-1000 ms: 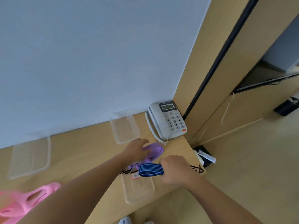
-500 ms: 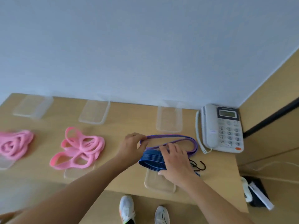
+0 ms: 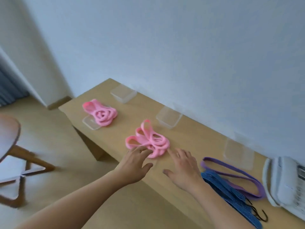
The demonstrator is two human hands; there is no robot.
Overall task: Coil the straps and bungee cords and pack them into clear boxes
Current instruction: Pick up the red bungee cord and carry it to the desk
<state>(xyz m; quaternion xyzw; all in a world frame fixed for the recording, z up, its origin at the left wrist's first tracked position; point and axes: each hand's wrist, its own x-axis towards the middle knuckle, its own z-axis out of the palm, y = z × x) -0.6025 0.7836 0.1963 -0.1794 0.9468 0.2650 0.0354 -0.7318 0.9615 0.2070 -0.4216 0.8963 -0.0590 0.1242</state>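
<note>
**Strap Packing Station: Both Hands at the Near Pink Bundle**

Three containers stand along the wall edge of the table (image 3: 128, 116): the left clear box (image 3: 123, 95), the middle clear box (image 3: 169, 119) and the right clear box (image 3: 238, 153). The table wood shows through each.

A fourth clear box (image 3: 90, 123) lies near the table's left end, partly under the far pink strap bundle (image 3: 101, 114). Whether that bundle sits in it or on it cannot be told.

The telephone (image 3: 287, 182) at the right end is too blurred to read.

The left hand (image 3: 133, 164) is open with its fingers spread. Its fingertips touch the near pink strap bundle (image 3: 148, 141) at mid-table. The right hand (image 3: 183, 164) is also open, holds nothing, and its forefinger is just beside that bundle.

The purple strap (image 3: 231, 177), the blue striped strap (image 3: 231, 194) and the black hooks (image 3: 259, 214) lie loose beside the telephone.
</note>
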